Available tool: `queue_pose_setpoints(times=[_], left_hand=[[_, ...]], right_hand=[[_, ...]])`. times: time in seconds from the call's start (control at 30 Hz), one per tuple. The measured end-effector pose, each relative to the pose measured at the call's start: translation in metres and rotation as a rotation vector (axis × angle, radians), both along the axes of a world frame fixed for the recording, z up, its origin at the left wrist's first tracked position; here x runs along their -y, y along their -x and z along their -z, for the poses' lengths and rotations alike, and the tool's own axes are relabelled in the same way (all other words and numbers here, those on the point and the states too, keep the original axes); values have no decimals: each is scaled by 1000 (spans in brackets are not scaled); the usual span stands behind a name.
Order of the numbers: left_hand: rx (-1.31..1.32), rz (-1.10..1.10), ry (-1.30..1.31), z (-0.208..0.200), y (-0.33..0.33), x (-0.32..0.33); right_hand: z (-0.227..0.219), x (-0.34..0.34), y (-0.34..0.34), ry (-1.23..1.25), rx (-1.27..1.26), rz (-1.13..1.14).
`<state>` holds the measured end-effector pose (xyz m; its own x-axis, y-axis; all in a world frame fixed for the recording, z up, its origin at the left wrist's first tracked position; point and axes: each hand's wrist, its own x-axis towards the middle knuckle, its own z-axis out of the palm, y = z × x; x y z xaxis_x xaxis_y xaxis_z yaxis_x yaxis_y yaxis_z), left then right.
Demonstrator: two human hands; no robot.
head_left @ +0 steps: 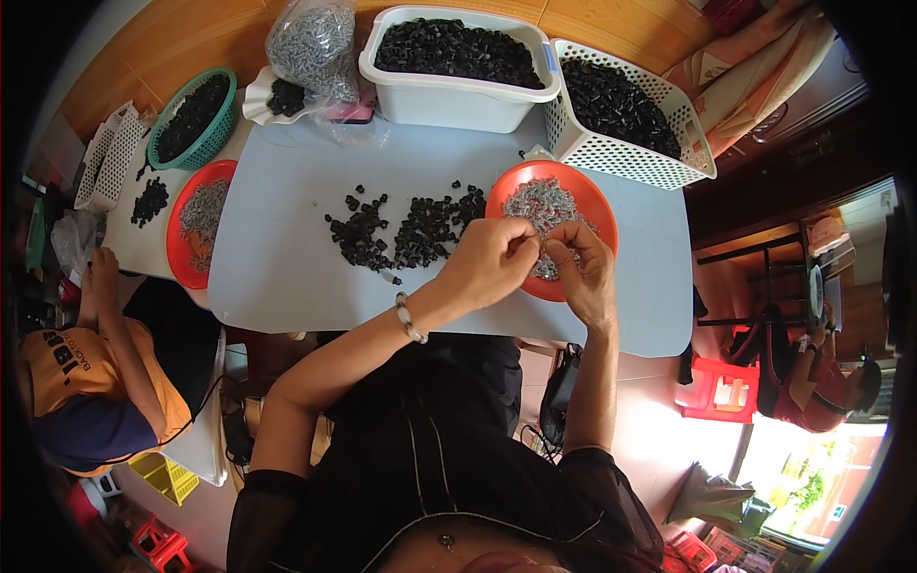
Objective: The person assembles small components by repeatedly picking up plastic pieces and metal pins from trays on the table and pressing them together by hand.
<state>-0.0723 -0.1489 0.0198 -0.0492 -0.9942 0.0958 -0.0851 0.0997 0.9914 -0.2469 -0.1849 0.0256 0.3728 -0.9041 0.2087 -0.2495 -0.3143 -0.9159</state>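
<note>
My left hand (497, 260) and my right hand (585, 277) meet fingertip to fingertip above an orange-red bowl (600, 205). Both are closed in a pinch; whatever is between the fingers is too small to make out. Many small silver metal pieces (540, 201), screw-like in shape, lie in the bowl, partly hidden by my hands. To the left of my left hand, small black plastic pieces (430, 227) are spread over the pale blue table (287, 191) in two loose heaps.
Along the back stand a white tub (449, 103) and a white perforated basket (621, 158), both full of black pieces, and a clear bag (313, 48) of silver pieces. On the left are a green basket (218, 129), another orange-red bowl (178, 250) and a seated person (95, 382).
</note>
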Motion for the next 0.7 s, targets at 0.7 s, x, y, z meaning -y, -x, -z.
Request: queue_pose_setpoints(times=[0.7], left_hand=[[89,-62,-15,-4,0,4]], right_hand=[[6,2,-4,-131,94,53]])
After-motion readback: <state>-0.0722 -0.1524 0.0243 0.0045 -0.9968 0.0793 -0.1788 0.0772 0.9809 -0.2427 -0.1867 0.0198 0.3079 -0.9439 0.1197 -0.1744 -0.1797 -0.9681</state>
